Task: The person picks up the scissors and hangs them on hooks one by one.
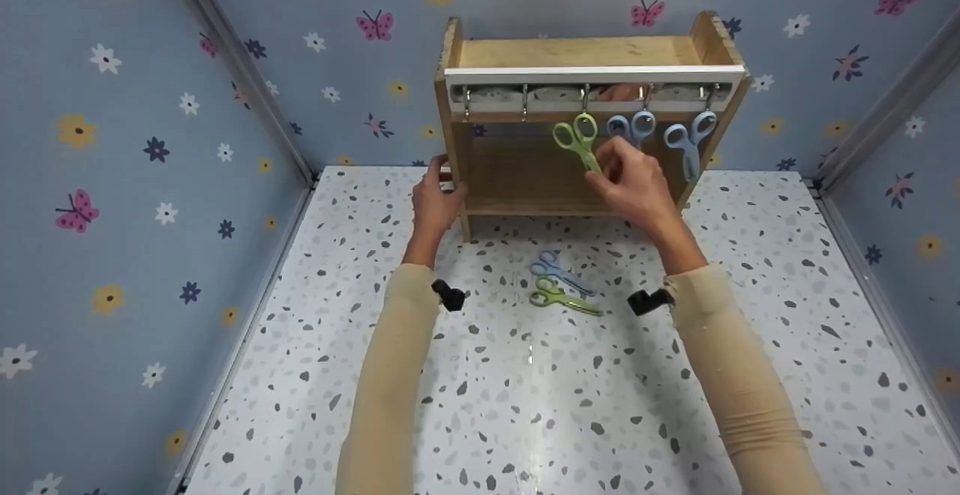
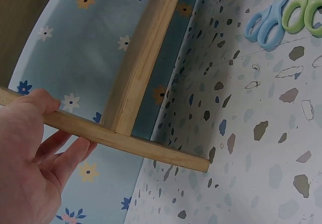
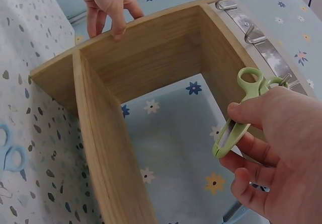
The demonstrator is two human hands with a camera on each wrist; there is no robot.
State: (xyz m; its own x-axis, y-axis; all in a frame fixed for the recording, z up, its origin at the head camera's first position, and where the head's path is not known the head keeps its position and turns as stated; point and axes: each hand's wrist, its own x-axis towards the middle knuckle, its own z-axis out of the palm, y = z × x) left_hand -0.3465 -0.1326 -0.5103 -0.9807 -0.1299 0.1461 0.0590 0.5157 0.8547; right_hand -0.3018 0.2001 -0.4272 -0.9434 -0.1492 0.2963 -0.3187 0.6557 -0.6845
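Between thumb and fingers, my right hand [image 1: 636,184] pinches the blades of green scissors [image 3: 247,97]. One handle loop of these scissors overlaps the middle hook [image 1: 586,94] of the rail in the head view; in the right wrist view a hook tip shows through that loop. My left hand [image 1: 436,199] grips the left side board [image 2: 127,142] of a wooden shelf, thumb on one face and fingers on the other. Two blue scissors hang from hooks to the right: one [image 1: 682,142] at the far right, the other [image 1: 632,126] partly behind my right hand.
The wooden shelf [image 1: 536,214] stands against the flowered back wall. Bare hooks [image 1: 466,103] are at the rail's left. On the speckled tabletop [image 1: 525,405] before the shelf lie blue scissors [image 1: 559,273] and green scissors [image 1: 562,298]. Flowered side walls [image 1: 150,180] flank the table.
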